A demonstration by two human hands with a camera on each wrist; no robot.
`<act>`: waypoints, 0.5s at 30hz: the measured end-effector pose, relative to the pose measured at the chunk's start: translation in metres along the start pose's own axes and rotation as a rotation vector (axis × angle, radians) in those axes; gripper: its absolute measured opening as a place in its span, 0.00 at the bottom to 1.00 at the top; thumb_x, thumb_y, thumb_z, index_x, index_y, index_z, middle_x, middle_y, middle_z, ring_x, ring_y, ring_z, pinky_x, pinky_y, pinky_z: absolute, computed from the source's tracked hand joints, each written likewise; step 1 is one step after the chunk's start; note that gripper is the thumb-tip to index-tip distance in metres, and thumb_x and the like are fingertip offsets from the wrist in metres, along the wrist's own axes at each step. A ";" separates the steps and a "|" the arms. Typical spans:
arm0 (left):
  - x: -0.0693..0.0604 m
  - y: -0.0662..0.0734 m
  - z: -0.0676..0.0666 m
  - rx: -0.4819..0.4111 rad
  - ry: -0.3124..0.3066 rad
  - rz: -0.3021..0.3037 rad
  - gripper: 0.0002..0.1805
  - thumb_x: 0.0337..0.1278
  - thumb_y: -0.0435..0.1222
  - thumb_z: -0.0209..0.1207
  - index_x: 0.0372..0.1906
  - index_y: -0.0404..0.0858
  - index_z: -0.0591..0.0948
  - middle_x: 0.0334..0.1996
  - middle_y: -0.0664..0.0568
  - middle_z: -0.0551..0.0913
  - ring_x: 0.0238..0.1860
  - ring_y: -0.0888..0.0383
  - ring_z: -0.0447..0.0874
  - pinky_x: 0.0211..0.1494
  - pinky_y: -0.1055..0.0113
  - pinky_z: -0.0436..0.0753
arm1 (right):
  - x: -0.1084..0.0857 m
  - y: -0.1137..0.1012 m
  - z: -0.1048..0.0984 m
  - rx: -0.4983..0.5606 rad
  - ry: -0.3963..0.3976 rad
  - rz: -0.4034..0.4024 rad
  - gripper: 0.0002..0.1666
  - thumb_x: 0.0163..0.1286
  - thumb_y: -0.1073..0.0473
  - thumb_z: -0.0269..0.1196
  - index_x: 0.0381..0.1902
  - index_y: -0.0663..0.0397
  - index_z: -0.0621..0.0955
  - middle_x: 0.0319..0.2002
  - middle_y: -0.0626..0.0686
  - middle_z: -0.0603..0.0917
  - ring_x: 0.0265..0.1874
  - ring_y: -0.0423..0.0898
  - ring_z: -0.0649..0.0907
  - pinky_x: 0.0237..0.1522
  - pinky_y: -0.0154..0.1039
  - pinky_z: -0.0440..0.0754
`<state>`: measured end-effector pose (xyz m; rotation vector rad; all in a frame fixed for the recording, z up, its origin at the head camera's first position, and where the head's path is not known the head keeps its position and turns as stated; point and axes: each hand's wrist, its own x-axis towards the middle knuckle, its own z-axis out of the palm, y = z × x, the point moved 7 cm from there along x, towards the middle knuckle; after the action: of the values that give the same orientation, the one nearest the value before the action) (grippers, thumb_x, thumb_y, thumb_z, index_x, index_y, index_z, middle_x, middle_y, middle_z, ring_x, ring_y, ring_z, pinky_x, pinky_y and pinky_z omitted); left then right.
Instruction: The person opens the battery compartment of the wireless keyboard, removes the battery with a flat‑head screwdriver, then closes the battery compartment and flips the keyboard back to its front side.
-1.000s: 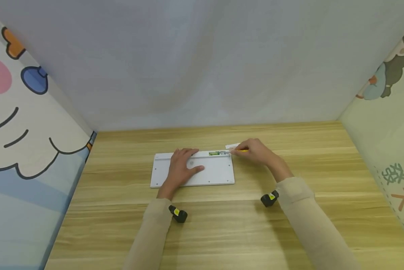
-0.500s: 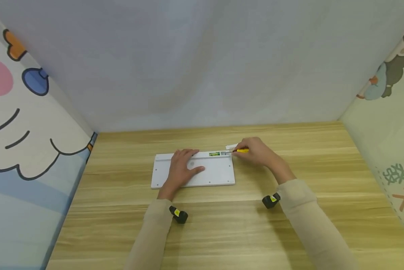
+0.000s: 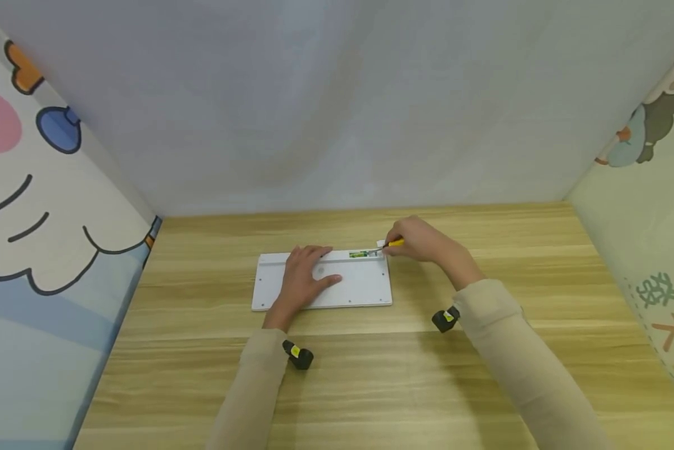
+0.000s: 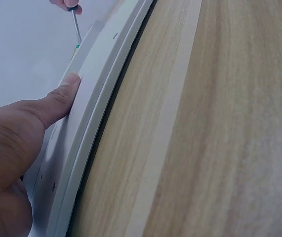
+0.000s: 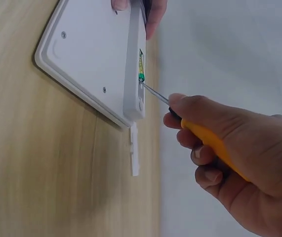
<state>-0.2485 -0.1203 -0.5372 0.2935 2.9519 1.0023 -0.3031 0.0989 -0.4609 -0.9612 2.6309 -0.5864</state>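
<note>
A white keyboard (image 3: 362,286) lies underside up on the table, its screws showing. My left hand (image 3: 300,276) rests on it with fingers spread, the fingertips at the far edge and the thumb on the flat back. In my right hand (image 5: 259,148) I grip a screwdriver (image 5: 211,142) by its yellow handle. Its metal tip touches or nearly touches the end of a green battery (image 5: 141,69), which sits in the uncovered slot along the raised edge. Beside the keyboard's corner lies a narrow white battery cover (image 5: 135,155), partly hidden by my right hand in the head view.
The wood-grain table (image 3: 365,381) reaches to a pale grey backdrop (image 3: 359,112) behind the keyboard. Side walls with cartoon prints stand to the left and right. A small black camera (image 3: 299,355) is worn on each wrist.
My right hand has shifted slightly up and left, tilting the screwdriver more steeply, with its tip still at the battery slot. The left hand and keyboard stay in place.
</note>
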 end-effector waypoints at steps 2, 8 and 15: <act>0.000 0.001 -0.001 0.004 0.003 0.001 0.38 0.56 0.53 0.71 0.71 0.46 0.74 0.67 0.47 0.78 0.73 0.47 0.71 0.89 0.49 0.46 | 0.000 0.004 0.000 0.030 0.009 0.000 0.11 0.69 0.56 0.69 0.39 0.59 0.90 0.39 0.56 0.91 0.41 0.51 0.87 0.51 0.50 0.87; 0.000 0.003 -0.003 -0.003 0.000 -0.002 0.38 0.56 0.52 0.71 0.70 0.45 0.75 0.67 0.46 0.78 0.74 0.46 0.70 0.89 0.48 0.46 | -0.007 0.027 0.012 0.156 0.016 0.082 0.13 0.71 0.51 0.67 0.41 0.53 0.91 0.42 0.54 0.92 0.40 0.46 0.85 0.46 0.42 0.84; -0.001 0.002 -0.002 -0.001 -0.001 -0.008 0.38 0.56 0.53 0.71 0.70 0.46 0.74 0.68 0.47 0.78 0.74 0.47 0.70 0.89 0.49 0.46 | -0.013 0.036 0.024 0.253 0.027 0.108 0.15 0.75 0.51 0.63 0.36 0.53 0.91 0.40 0.52 0.90 0.31 0.41 0.77 0.36 0.33 0.74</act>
<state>-0.2475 -0.1203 -0.5346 0.2815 2.9492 1.0019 -0.3037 0.1258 -0.4973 -0.7353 2.5335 -0.8836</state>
